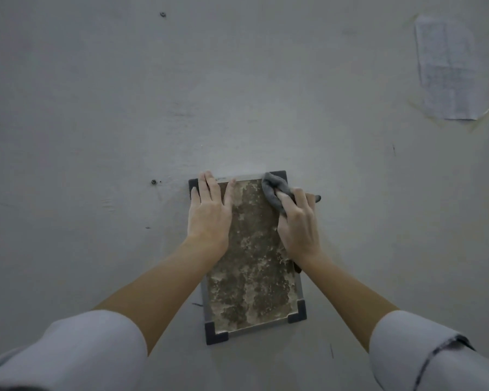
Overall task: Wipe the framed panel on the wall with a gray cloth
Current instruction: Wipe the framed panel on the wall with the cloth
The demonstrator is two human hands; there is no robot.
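Observation:
A framed panel (251,266) hangs on the grey wall, with a mottled brown and cream face, a silver rim and dark corner caps. My left hand (209,213) lies flat with spread fingers on the panel's upper left part, covering that corner. My right hand (297,224) is closed around a bunched gray cloth (274,190) and presses it against the panel's upper right corner. A dark end of the cloth pokes out to the right of my fingers.
A sheet of paper (452,69) is taped to the wall at the upper right. Two small screws or holes mark the wall, one at the upper left (162,14) and one left of the panel (153,182). My light sleeves fill the lower corners.

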